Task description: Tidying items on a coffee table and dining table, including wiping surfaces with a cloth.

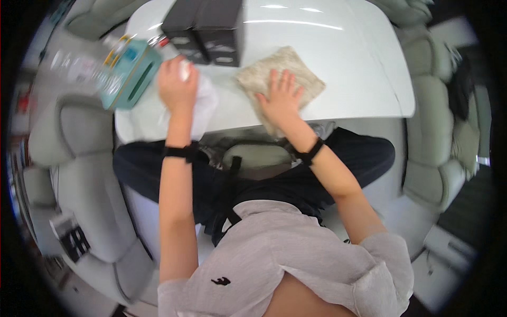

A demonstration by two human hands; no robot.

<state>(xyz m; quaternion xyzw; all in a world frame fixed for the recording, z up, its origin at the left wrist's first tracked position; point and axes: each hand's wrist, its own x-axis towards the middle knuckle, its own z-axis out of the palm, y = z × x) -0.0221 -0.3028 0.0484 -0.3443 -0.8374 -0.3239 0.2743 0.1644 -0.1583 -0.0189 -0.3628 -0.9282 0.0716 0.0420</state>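
Observation:
On a glossy white table (356,79), a beige cloth (293,59) lies spread near the front edge. My right hand (283,95) rests flat on it with its fingers apart. Farther left, my left hand (178,83) is closed around a white tissue or thin cloth (204,103), which hangs down towards the table's front edge; a white bit shows between the fingers. A teal tissue box (136,79) with a dark slot stands just left of my left hand, with a blurred clear plastic bottle (79,69) beside it.
Two dark boxes (218,35) stand side by side at the back of the table. A small item with a red part (163,41) lies between them and the teal box. Grey padded sofas (89,130) flank the table on both sides. My crossed legs are close to its front edge.

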